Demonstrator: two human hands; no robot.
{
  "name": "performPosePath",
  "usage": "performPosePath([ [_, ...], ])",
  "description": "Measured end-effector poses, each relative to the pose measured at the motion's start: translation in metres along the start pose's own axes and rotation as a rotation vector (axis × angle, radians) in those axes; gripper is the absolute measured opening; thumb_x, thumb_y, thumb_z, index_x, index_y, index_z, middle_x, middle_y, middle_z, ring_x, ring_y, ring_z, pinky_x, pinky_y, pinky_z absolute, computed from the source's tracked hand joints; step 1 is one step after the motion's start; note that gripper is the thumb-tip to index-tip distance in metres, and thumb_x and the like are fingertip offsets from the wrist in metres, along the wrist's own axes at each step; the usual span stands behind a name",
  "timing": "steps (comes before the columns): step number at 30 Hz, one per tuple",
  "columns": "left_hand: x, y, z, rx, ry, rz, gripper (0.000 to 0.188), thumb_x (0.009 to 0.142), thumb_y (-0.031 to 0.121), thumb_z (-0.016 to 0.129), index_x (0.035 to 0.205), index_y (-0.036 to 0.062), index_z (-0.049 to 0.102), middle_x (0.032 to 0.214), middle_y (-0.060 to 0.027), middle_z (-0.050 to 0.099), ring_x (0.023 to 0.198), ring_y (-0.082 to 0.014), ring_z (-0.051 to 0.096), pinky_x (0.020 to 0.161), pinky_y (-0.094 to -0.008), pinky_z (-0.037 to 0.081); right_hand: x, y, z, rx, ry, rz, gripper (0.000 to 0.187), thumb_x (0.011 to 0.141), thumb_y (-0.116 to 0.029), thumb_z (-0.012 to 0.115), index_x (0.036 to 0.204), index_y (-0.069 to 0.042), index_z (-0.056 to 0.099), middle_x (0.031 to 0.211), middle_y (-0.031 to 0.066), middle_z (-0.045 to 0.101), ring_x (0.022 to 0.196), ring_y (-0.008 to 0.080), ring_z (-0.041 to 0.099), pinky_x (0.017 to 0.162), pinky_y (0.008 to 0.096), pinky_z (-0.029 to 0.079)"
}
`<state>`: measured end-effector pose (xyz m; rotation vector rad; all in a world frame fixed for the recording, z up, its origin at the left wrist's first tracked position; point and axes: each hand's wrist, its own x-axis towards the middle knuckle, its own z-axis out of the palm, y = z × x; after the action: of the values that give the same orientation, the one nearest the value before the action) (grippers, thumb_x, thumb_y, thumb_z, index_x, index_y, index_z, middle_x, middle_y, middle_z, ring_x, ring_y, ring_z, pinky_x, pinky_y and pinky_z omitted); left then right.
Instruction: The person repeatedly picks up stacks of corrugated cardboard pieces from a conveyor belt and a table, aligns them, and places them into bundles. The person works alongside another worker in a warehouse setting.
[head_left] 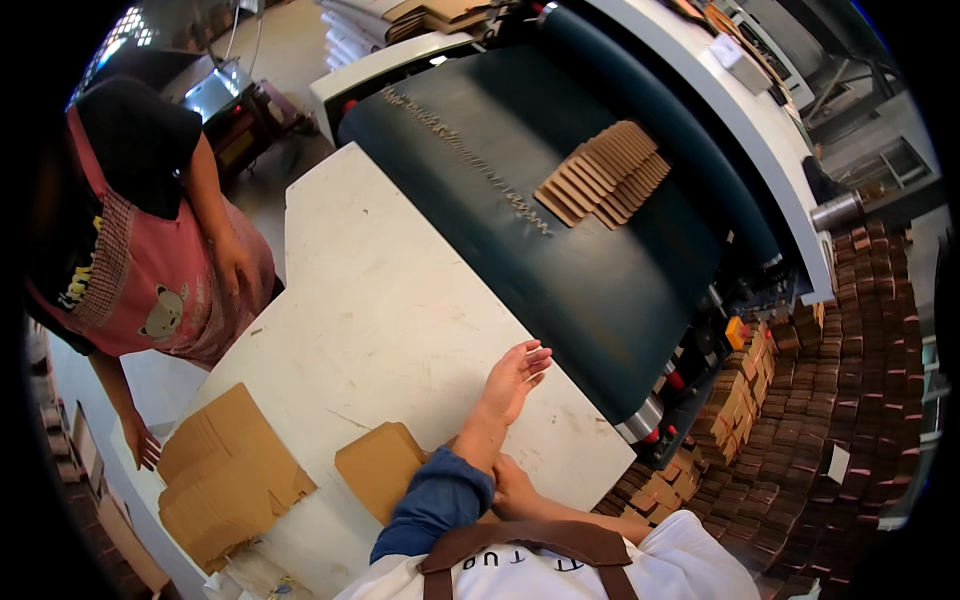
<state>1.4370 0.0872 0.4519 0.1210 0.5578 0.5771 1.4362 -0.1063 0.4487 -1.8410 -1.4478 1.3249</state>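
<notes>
My left hand [516, 378] is held out over the white table near the conveyor's edge, fingers loosely extended and holding nothing. A rolled blue sleeve [435, 500] covers that arm near the elbow. My right hand [514, 488] is closed at the cuff of this sleeve, against the left forearm, which partly hides its fingers. A tan cardboard piece [378, 468] lies on the table to the left of my sleeve. Overlapping brown cardboard pieces [605, 173] rest in a slanted row on the dark green conveyor belt [470, 130], apart from both hands.
A co-worker in a pink apron [165, 270] stands at the left of the white table [370, 290], one hand near a pile of flat cardboard [230, 475]. Many stacked cardboard bundles [830, 430] cover the floor at right. A large roller [680, 140] spans the conveyor's far side.
</notes>
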Motion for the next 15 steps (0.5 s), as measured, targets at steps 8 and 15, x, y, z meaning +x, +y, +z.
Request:
performPosePath([
  [8,0.0,0.037,0.0,-0.568,-0.089,-0.06,0.03,0.1,0.025,0.045,0.121,0.0076,0.054,0.114,-0.0074,0.062,0.103,-0.018,0.058,0.094,-0.0366,0.045,0.006,-0.001,0.01,-0.095,-0.066,0.148,0.08,0.075,-0.054,0.07,0.136,-0.01,0.044,0.133,0.0203,0.042,0.121,0.0402,0.043,0.097,0.0439,0.042],
  [15,-0.011,0.034,-0.009,-0.583,-0.058,-0.017,0.031,0.099,0.027,0.045,0.123,0.009,0.054,0.116,-0.007,0.062,0.104,-0.0174,0.058,0.095,-0.037,0.045,0.006,0.027,0.018,0.0,0.005,0.033,0.072,0.077,-0.049,0.071,0.132,-0.009,0.048,0.132,0.0214,0.043,0.117,0.0407,0.046,0.095,0.0441,0.044],
])
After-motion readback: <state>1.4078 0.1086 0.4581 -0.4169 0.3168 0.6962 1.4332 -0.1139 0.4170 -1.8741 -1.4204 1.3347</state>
